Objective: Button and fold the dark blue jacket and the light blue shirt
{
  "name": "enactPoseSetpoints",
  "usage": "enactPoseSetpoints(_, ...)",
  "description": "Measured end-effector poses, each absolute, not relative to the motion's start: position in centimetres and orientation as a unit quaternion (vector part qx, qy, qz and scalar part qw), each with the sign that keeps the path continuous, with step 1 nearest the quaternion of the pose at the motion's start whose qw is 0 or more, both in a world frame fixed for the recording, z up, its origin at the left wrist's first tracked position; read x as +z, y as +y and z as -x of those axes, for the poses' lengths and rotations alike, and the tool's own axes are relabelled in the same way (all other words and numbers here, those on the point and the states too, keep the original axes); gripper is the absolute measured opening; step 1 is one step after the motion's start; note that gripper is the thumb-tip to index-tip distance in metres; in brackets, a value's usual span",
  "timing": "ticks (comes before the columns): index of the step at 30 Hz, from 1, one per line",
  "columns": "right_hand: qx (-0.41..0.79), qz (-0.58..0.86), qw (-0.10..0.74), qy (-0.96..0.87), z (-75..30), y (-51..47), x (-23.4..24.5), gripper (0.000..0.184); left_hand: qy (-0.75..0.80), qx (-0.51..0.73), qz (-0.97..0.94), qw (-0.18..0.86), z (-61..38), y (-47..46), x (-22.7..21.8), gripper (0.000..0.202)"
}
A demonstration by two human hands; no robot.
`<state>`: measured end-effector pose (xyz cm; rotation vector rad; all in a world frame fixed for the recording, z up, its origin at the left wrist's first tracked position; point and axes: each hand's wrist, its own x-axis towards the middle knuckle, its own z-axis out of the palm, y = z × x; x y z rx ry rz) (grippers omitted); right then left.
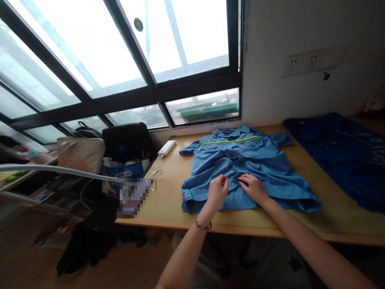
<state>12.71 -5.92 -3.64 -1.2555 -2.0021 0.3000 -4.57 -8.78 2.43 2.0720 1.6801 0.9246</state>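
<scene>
My 2 hands are on the light blue work shirt (240,160). It lies flat, front up, on the wooden table (168,204). Its collar points away from me, and 1 yellow-green stripe (230,141) runs across the chest.

My left hand (217,192) is curled. Its fingers pinch the cloth low down at the middle of the front. My right hand (252,187) is just beside it. Its fingers are close together, with the tips on the same line of cloth. I cannot tell if they pinch or only press.

I think I am working on the front opening near the bottom, maybe at a button. The next move needs small, careful fingers. Both edges must meet straight, and the cloth must not bunch.

A dark blue garment (339,152) lies to the right, well apart. A white power bank (167,147) lies to the left, near the window.
</scene>
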Motion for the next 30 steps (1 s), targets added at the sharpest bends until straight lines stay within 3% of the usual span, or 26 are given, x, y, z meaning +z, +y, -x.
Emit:
enactPoseSetpoints(8, 0.170, 0.491, 0.396, -0.757, -12.7, -5.4, -3.7, 0.018, 0.630, 0.210, -0.730, 0.164, 0.7, -2.4, -0.1, 0.038)
enactPoseSetpoints(13, 0.196, 0.520, 0.415, -0.721, -12.4, -4.8, -3.9, 0.016, 0.573, 0.281, -0.696, 0.327, 1.5, -2.6, -1.2, 0.041)
enactPoseSetpoints(21, 0.116, 0.549, 0.413, -0.718, -11.9, -5.4, -3.8, 0.016, 0.531, 0.391, -0.497, 0.564, 1.1, -2.2, -1.9, 0.036)
enactPoseSetpoints(30, 0.142, 0.563, 0.484, -0.655, -12.1, -5.5, -3.3, 0.016, 0.480, 0.321, -0.427, 0.696, 0.8, -2.6, -1.3, 0.033)
